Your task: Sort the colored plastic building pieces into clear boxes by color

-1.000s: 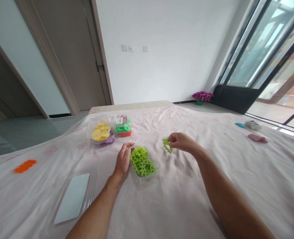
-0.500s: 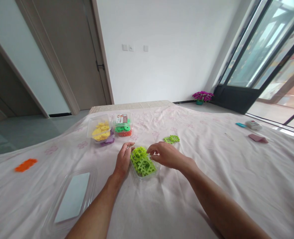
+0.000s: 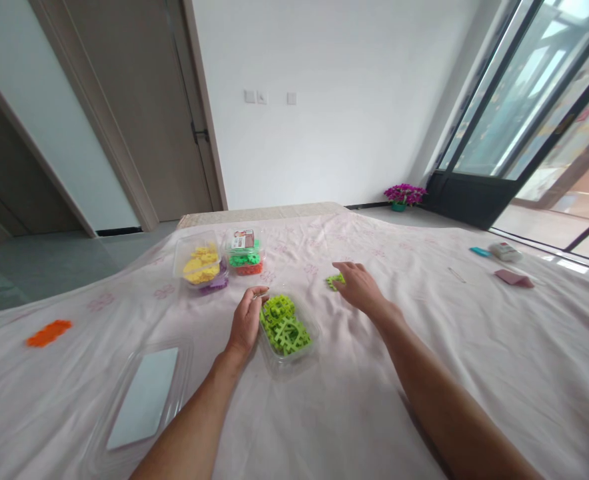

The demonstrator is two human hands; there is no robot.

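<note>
A clear plastic tray full of lime-green interlocking pieces lies on the pale pink bedsheet. My left hand rests against the tray's left rim, fingers curled on its edge. My right hand reaches beyond the tray and lies over a small flat cluster of joined green pieces on the sheet. Its fingers cover most of that cluster, and I cannot see whether they grip it.
Two clear tubs stand further back: one with yellow and purple pieces, one with green and orange pieces. A clear lid lies near left, an orange piece at far left. Small items lie at right.
My right hand set the green cluster down, moved to the tray, then went back out to the cluster. My left hand stayed on the tray's edge.
</note>
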